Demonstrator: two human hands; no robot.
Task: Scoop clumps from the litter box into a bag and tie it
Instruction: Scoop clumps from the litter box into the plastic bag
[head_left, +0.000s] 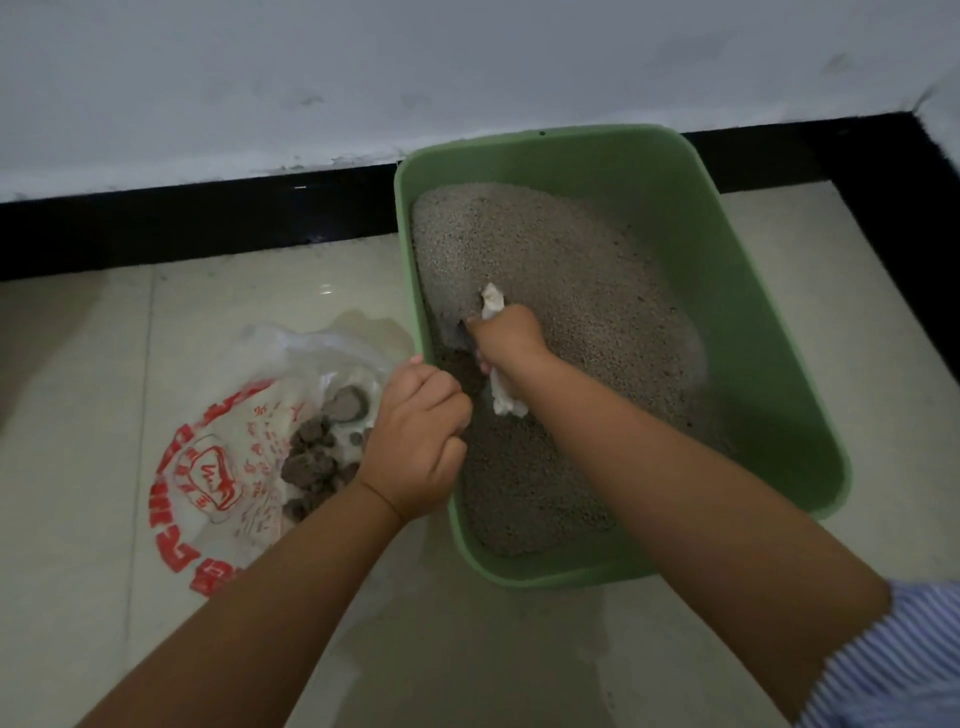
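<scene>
A green litter box (769, 332) stands on the floor, filled with grey litter (561, 270) heaped toward its far side. My right hand (506, 343) is inside the box near the left wall, shut on a white crumpled tissue (496, 301) that sticks out above and below the fist. My left hand (415, 441) grips the box's left rim. Left of the box lies an open white plastic bag (218, 467) with red print, holding several dark grey clumps (317, 457).
The pale tiled floor (78, 415) surrounds the box and bag. A black baseboard (182, 223) and a white wall (363, 67) run behind them. A wall corner sits at the far right. A striped blue sleeve (904, 660) shows at the lower right.
</scene>
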